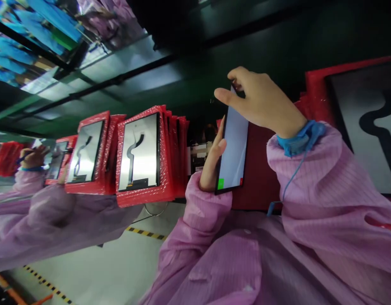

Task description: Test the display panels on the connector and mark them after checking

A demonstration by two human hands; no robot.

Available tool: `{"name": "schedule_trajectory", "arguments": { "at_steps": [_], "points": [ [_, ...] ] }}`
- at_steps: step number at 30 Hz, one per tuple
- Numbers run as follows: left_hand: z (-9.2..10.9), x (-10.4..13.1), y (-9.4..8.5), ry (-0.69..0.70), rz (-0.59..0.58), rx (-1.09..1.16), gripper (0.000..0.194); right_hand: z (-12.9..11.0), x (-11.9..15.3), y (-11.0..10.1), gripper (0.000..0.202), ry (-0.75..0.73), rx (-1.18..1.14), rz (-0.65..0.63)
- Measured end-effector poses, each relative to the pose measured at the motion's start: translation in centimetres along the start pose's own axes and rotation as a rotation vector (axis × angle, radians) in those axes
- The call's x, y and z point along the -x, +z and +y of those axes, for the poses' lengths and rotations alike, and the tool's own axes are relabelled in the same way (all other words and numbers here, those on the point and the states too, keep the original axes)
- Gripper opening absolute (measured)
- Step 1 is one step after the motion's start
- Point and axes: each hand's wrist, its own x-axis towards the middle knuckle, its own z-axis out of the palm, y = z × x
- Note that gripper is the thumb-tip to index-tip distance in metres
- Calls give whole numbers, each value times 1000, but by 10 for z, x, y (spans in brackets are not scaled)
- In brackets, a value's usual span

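A flat display panel (235,144) is held tilted in front of me, its pale face toward me, with a green tab and a red tab at its lower corners. My left hand (212,163) grips its left edge, thumb on the rim and fingers partly hidden behind. At the upper end, my right hand (259,99) pinches the top edge between thumb and fingers. A blue wrist strap (298,137) with a thin cord circles my right wrist. Below the panel lies a dark red mat (257,173).
Left stands a stack of red bubble-wrap sleeves (174,156) topped by a display panel (140,152); another stack (87,154) lies farther left. A large panel (370,123) rests on red wrap at right. A co-worker's hand (34,156) is at far left.
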Motion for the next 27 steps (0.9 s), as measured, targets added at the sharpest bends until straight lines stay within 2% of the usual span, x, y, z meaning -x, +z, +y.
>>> {"name": "schedule_trajectory", "arguments": {
  "at_steps": [4,7,9,13,19,24,25,27],
  "points": [
    [3,-4,0,29,-280,-39,35,4,-1,-2,43,35,26,16],
    [10,5,-15,58,-399,-113,52,4,-1,-1,34,58,45,16],
    [15,17,-26,111,-437,-246,67,4,-2,1,33,64,53,19],
    [21,36,-35,242,-413,-553,84,4,-3,3,35,60,49,30],
    [21,37,-25,192,-401,-465,94,4,-2,1,31,56,42,38],
    [23,40,-21,195,-438,-320,73,5,-3,3,29,71,32,59],
    [21,41,-23,223,-425,-291,67,5,-3,3,29,71,36,62],
    [14,40,-32,337,-328,-285,52,6,-3,3,29,74,41,69]
  ]
}}
